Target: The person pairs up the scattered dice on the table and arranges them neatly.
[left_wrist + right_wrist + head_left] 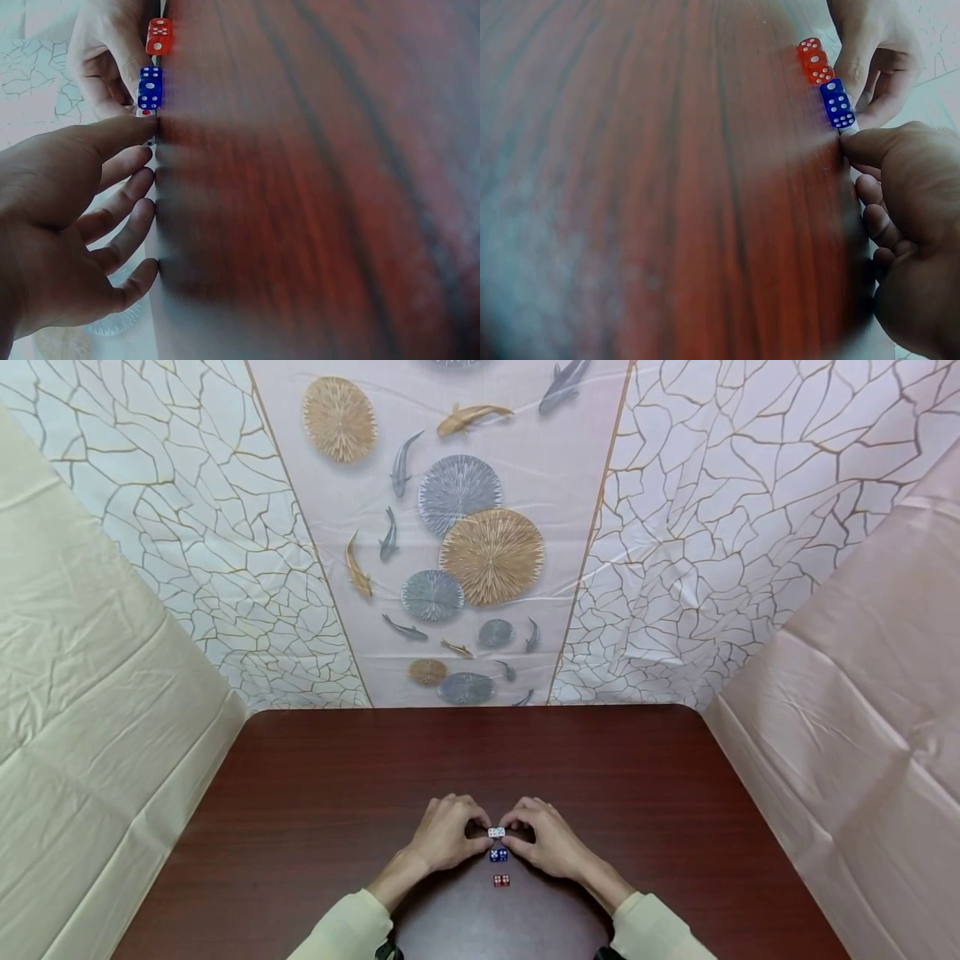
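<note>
Two white dice (497,832) sit side by side on the table. My left hand (448,833) pinches the left one between thumb and forefinger, its other fingers resting spread on the table in the left wrist view. From the opposite side my right hand (551,839) pinches the right one the same way. The thumbs largely hide the white dice in both wrist views. Just on the near side of them is a pair of blue dice (498,855), lined up side by side. Closer still lies a pair of red dice (502,881), roughly in line with the others.
The dark red-brown wooden table (337,760) has a glossy patch near its front. Behind it hangs a patterned cloth (491,556) with fish and round leaf shapes. Plain beige cloth (97,693) drapes along the left side, and similar cloth (847,710) along the right.
</note>
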`<action>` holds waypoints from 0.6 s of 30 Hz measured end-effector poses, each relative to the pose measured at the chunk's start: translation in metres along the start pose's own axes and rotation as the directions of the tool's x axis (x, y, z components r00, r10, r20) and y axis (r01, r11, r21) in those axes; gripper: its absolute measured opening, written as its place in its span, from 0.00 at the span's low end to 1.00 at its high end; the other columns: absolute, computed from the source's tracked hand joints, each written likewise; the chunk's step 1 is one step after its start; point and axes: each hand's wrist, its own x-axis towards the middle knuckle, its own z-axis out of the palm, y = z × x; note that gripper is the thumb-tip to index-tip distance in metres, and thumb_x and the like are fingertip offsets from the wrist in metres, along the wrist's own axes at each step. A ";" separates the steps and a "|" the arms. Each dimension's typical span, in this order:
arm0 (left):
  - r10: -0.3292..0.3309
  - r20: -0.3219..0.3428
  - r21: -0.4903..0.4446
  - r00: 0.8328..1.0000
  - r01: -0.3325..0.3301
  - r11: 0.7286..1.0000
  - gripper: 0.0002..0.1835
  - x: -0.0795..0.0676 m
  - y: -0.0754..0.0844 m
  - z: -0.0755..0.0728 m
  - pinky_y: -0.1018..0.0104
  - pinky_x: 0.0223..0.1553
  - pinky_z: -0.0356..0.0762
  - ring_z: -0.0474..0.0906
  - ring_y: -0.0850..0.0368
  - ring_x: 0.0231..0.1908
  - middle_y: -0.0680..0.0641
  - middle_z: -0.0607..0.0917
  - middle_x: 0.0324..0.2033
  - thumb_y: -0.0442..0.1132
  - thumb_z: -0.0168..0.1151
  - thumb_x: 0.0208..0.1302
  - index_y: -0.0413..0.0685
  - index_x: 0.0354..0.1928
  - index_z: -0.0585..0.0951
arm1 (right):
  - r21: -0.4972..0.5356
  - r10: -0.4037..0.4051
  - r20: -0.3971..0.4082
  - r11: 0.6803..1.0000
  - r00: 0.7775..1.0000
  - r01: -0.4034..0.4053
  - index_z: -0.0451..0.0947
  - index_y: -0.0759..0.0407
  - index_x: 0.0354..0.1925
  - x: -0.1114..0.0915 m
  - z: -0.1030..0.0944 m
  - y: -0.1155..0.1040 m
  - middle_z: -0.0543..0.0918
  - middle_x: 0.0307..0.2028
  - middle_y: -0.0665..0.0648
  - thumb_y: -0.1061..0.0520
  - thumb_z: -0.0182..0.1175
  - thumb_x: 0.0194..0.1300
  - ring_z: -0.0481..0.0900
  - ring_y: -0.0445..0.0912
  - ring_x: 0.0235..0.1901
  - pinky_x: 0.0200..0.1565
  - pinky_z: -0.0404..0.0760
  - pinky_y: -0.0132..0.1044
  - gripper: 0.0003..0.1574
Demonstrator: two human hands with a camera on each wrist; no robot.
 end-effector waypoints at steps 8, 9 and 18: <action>-0.010 0.050 -0.042 0.999 0.012 0.999 0.13 0.000 -0.003 -0.002 0.52 0.51 0.78 0.86 0.56 0.47 0.56 0.94 0.45 0.52 0.84 0.65 0.58 0.47 0.95 | -0.006 -0.011 0.020 1.000 1.000 0.011 0.91 0.51 0.52 -0.001 -0.004 0.000 0.86 0.43 0.47 0.56 0.78 0.72 0.81 0.40 0.44 0.51 0.75 0.37 0.12; -0.009 0.058 -0.050 0.998 0.012 0.999 0.14 0.000 -0.003 -0.003 0.52 0.51 0.78 0.86 0.56 0.48 0.56 0.94 0.46 0.52 0.84 0.66 0.57 0.48 0.95 | -0.003 -0.010 0.024 1.000 1.000 0.010 0.91 0.51 0.53 -0.001 -0.005 0.001 0.86 0.43 0.47 0.56 0.77 0.73 0.81 0.40 0.44 0.51 0.76 0.36 0.12; 0.035 0.063 -0.122 0.997 -0.027 0.992 0.16 -0.002 -0.012 -0.013 0.48 0.57 0.80 0.88 0.52 0.55 0.53 0.94 0.52 0.51 0.79 0.72 0.55 0.56 0.92 | 0.030 -0.010 0.018 1.000 1.000 0.009 0.89 0.56 0.56 -0.001 -0.017 0.001 0.89 0.46 0.50 0.56 0.75 0.76 0.85 0.44 0.47 0.51 0.86 0.40 0.14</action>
